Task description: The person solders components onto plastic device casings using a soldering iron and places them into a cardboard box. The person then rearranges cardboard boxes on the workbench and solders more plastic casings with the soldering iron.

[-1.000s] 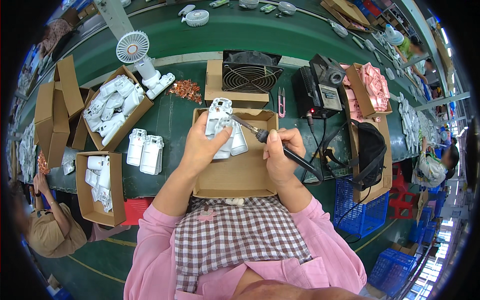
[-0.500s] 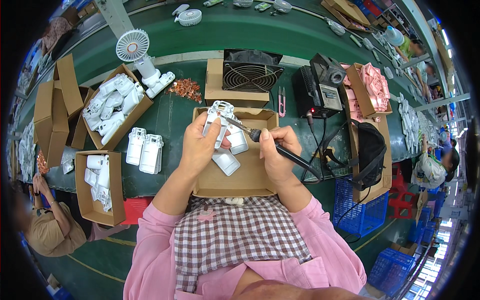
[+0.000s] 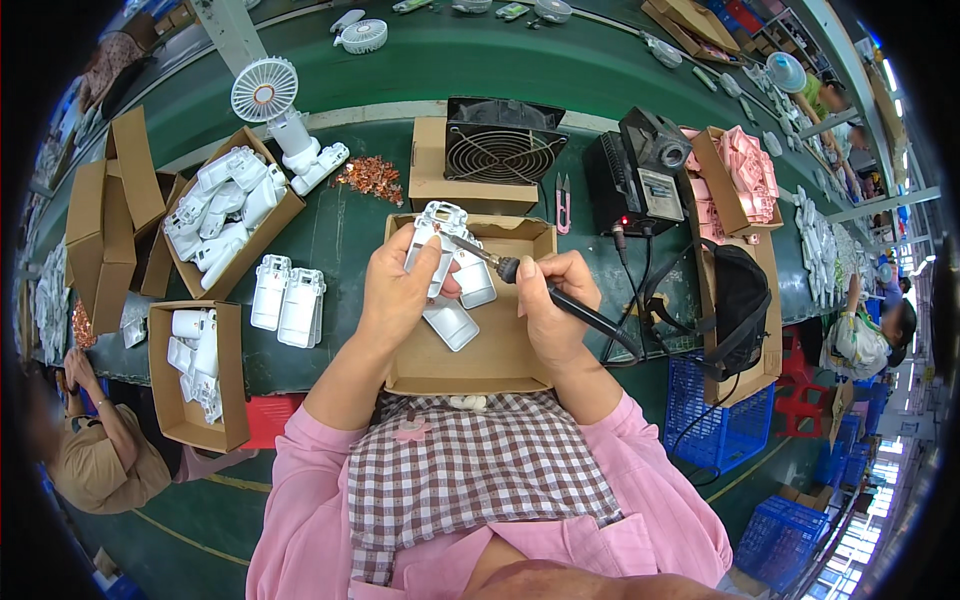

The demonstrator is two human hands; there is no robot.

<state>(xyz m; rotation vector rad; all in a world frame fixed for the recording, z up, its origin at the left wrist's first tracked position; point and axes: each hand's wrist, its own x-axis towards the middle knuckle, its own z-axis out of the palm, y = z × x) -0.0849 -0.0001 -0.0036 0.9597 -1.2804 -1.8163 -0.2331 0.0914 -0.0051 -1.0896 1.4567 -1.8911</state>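
My left hand [image 3: 405, 275] is closed around a white plastic housing [image 3: 440, 218], thumb on its face, above a shallow cardboard box. In my right hand [image 3: 557, 305] is a soldering iron [image 3: 590, 318], gripped by its black handle. The iron's tip points left and meets the upper part of the housing; the exact contact spot is too small to make out. Below my left hand, more white housings [image 3: 452, 325] lie in the cardboard box [image 3: 470, 376]. Two stacks of white housings [image 3: 300, 308] rest on the green bench to the left.
Cardboard boxes of white parts [image 3: 243, 165] stand at left, beside a white handheld fan [image 3: 265, 90] and copper-coloured bits [image 3: 371, 180]. Ahead is a black cooling fan [image 3: 503, 150]. A soldering station [image 3: 640, 175], pink snips [image 3: 563, 205] and a black bag [image 3: 740, 310] lie right.
Parts on the far conveyor have shifted slightly left. My hands, the soldering iron and the housing stay nearly where they were.
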